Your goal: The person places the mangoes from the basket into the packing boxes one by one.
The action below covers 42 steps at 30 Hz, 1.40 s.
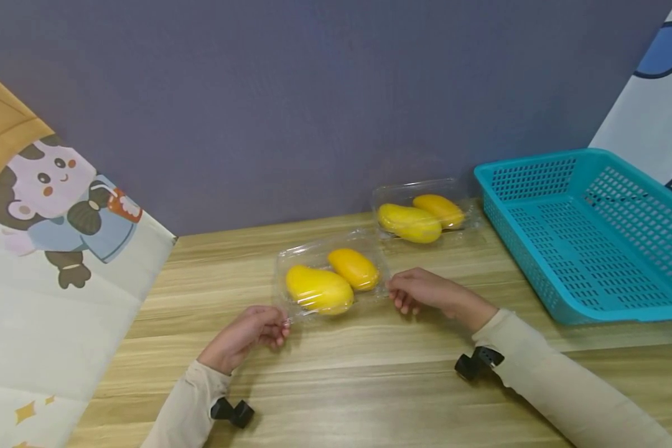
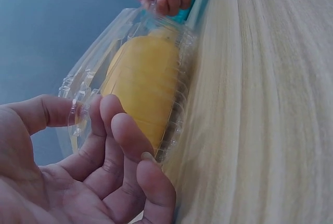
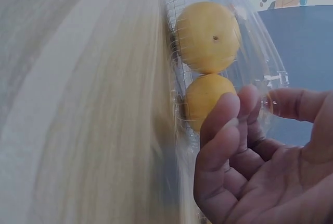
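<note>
A clear plastic clamshell box (image 1: 305, 250) lies in front of me on the wooden table, with two yellow mangoes (image 1: 320, 290) inside. My left hand (image 1: 250, 333) pinches the rim at its near left corner between thumb and index finger. At the right edge, my right hand (image 1: 425, 291) pinches the rim the same way. Both wrist views show the thumb and index finger meeting on the clear lip, the other fingers curled beside the box. In the right wrist view, the rounded ends of the mangoes (image 3: 208, 36) show through the plastic.
Behind and to the right sits a second clear clamshell box (image 1: 393, 191) with two mangoes (image 1: 410, 223). A turquoise plastic basket (image 1: 523, 267) with perforated sides stands at the right. A dark grey-blue wall (image 1: 269, 112) rises behind the table, with a cartoon-printed sheet (image 1: 50, 336) at left.
</note>
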Available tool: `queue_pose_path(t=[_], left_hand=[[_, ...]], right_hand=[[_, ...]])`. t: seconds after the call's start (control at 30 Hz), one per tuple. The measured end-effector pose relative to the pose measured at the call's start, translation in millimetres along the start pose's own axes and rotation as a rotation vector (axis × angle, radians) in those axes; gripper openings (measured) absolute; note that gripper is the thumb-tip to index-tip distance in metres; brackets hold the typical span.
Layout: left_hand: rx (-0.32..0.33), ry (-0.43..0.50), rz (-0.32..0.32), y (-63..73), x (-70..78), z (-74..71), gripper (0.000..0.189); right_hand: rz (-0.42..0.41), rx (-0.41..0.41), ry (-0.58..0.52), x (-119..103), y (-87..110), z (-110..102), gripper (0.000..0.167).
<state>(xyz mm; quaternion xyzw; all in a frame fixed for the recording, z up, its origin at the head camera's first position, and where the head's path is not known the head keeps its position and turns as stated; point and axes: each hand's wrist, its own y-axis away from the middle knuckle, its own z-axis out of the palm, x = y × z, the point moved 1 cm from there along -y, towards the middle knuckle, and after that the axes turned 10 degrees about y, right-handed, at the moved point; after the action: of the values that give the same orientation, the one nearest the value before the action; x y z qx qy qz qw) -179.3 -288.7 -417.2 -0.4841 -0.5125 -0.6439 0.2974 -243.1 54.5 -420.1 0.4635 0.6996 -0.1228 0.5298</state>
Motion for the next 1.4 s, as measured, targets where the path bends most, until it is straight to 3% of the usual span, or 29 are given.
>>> queue_pose_path(t=[0.8, 1.4], left_hand=[[0.005, 0.022, -0.002, -2.8, -3.1, -0.1, 0.015], [0.002, 0.030, -0.004, -0.6, -0.7, 0.6, 0.016]], right_hand=[[0.002, 0.008, 0.017, 2.8, -1.0, 0.6, 0.027], [-0.032, -0.050, 0.010, 4.5, -0.9, -2.7, 0.027]])
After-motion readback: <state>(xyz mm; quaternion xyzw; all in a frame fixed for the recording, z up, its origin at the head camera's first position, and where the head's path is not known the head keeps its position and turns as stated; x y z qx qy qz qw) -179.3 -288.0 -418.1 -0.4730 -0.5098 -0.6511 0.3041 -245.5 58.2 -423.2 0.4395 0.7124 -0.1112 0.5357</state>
